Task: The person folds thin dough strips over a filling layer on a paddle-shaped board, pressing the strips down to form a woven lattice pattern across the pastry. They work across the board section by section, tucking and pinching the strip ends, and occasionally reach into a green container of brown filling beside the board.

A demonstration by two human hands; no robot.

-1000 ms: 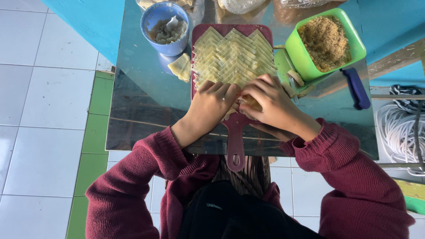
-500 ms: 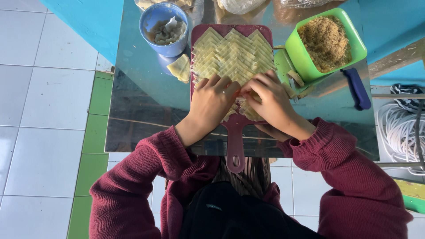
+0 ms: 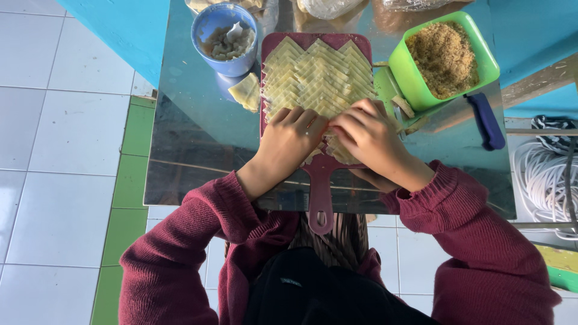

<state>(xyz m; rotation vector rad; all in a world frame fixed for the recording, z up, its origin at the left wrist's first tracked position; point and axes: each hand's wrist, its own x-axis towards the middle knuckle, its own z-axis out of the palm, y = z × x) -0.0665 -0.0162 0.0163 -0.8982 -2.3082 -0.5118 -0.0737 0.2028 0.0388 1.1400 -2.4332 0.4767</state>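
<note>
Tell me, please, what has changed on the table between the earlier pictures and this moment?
Very little. The left hand and the right hand have drawn closer, fingertips now almost meeting over the near edge of the pale woven strips on the maroon board. Nothing was picked up or released. The blue cup, the green container and the blue-handled tool stayed in place.

A reflective metal table [image 3: 198,144] stands on a floor of white tiles [image 3: 66,120] with a green tile strip [image 3: 129,180], against a turquoise wall [image 3: 120,24].
</note>
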